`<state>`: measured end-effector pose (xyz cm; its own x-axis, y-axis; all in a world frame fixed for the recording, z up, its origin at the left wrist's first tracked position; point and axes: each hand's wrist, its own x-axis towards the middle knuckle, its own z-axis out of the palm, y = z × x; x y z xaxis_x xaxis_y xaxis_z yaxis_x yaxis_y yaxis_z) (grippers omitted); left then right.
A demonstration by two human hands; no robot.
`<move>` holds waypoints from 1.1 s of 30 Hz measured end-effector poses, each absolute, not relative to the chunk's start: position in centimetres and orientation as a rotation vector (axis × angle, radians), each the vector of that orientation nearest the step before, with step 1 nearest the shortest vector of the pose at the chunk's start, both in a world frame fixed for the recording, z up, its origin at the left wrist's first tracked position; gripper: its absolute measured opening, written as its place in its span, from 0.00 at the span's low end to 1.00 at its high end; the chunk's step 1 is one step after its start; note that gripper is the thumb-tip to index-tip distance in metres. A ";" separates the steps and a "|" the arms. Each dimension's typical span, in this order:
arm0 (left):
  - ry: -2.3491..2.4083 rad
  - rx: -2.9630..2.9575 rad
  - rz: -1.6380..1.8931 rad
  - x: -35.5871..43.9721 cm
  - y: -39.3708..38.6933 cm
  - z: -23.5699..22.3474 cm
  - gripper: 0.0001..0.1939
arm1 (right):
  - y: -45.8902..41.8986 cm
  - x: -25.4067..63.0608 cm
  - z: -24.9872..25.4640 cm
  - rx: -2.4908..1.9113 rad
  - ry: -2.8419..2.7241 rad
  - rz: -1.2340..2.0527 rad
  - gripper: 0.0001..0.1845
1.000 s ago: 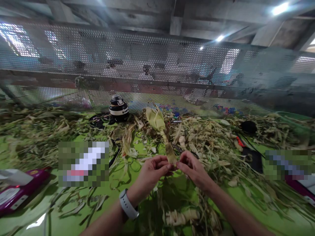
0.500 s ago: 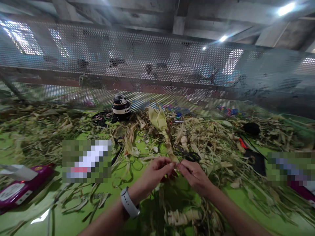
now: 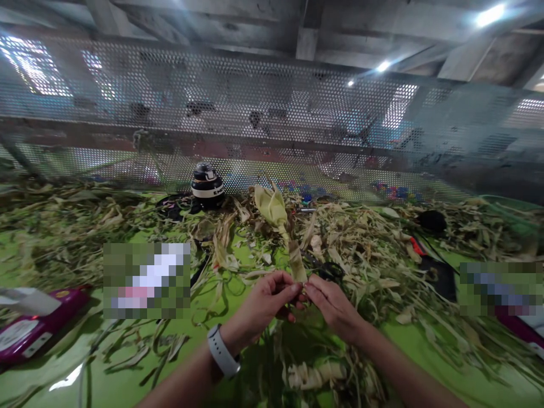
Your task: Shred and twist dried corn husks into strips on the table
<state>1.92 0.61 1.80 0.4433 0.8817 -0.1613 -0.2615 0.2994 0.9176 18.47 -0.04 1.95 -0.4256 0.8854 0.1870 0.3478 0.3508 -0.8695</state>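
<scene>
A pale yellow-green corn-husk flower (image 3: pixel 272 205) points away from me, its stem running back toward my fingers. Around the lower stem is a tan husk strip (image 3: pixel 297 263). My left hand (image 3: pixel 278 292), with a white watch band (image 3: pixel 221 351) on its wrist, pinches the strip's near end between thumb and forefinger. Close against it, my right hand (image 3: pixel 329 297) pinches the same end with its fingertips. What lies between the fingertips is partly hidden. Just beyond the right hand lie black-handled scissors (image 3: pixel 331 270).
Dried husk strips (image 3: pixel 365 232) litter the green table (image 3: pixel 204 334). A black jar-like container (image 3: pixel 207 187) stands at the back, before a perforated metal screen (image 3: pixel 272 124). A wrapped husk roll (image 3: pixel 317 375) lies near me. Purple devices (image 3: pixel 29 328) sit at both sides; people show beyond the screen.
Both hands stay together at the husk strip's end, with small finger movements. The strip bends and turns slightly around the stem. The view shifts a little.
</scene>
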 end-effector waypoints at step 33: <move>0.770 0.806 0.826 1.4 0.7 2.0 0.13 | 0.5 18.9 0.9 -1.109 -2.157 0.696 0.09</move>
